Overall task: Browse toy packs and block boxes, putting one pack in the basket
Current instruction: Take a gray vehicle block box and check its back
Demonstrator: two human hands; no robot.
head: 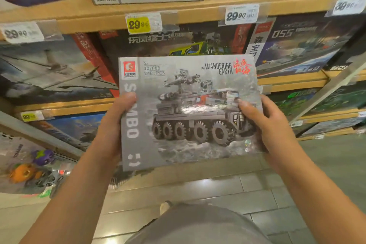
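The block box is held up before the shelves, left hand and right hand each pinching a side edge. It looks stiff, light, glossy and likely slippery; opposite edges suit it best.

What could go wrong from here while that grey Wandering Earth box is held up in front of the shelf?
1. The grey block box is gripped only at its side edges by the left hand and right hand; its glossy surface might slip.
2. No basket is in view, so lowering it would be blind.
3. Reshelving could knock the boxes leaning on the wooden shelf.
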